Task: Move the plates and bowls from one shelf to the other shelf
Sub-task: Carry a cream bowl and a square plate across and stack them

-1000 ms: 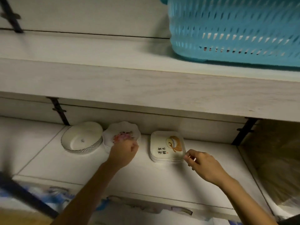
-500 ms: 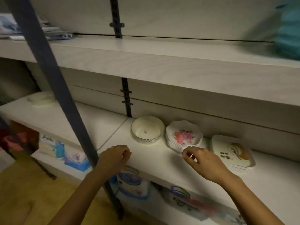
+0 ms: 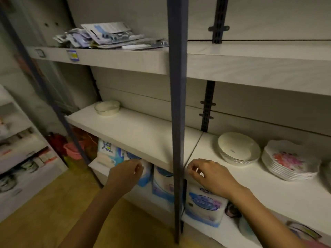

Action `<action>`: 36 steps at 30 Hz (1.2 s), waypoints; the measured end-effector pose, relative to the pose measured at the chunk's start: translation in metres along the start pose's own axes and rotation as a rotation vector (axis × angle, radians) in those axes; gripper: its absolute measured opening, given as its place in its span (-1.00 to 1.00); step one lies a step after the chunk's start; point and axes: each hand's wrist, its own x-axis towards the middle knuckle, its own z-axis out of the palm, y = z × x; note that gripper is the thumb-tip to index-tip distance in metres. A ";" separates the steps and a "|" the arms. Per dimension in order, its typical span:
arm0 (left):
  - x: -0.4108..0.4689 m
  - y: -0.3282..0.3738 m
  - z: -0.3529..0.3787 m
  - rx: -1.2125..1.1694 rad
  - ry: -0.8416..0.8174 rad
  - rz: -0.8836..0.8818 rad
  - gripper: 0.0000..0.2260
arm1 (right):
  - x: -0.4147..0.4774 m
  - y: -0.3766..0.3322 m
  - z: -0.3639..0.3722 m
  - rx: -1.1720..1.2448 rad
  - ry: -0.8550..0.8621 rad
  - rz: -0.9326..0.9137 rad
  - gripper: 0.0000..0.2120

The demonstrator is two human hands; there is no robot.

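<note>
A stack of white bowls (image 3: 239,149) and a stack of scalloped flower plates (image 3: 290,160) stand on the right shelf (image 3: 268,190). One pale bowl (image 3: 107,107) sits at the back of the left shelf (image 3: 134,133). My left hand (image 3: 125,174) hovers in front of the left shelf's front edge, fingers loosely curled, holding nothing. Over the near left corner of the right shelf is my right hand (image 3: 209,173), also loosely curled and holding nothing. It is well short of the bowls.
A dark blue upright post (image 3: 177,122) rises between my two hands. Loose papers (image 3: 105,35) lie on the upper shelf. Tissue packs (image 3: 206,206) fill the shelf below. A wooden floor (image 3: 44,212) and another rack lie to the left.
My view has swung left, off the square plates, towards the left shelf. Both hands left the plates holding nothing and moved left; my left hand is now before the left shelf.
</note>
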 end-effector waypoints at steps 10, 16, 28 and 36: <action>0.053 -0.096 -0.023 0.027 0.092 -0.065 -0.76 | 0.125 -0.078 0.041 0.026 -0.062 -0.086 -0.75; 0.104 -0.150 -0.045 0.049 0.137 -0.109 -0.74 | 0.210 -0.102 0.058 0.014 -0.063 -0.052 -0.73; 0.184 -0.274 -0.081 0.010 0.102 -0.121 -0.80 | 0.337 -0.151 0.102 0.003 -0.112 0.022 -0.77; 0.270 -0.378 -0.117 0.010 0.025 0.048 -0.77 | 0.419 -0.208 0.137 0.029 0.033 0.206 -0.74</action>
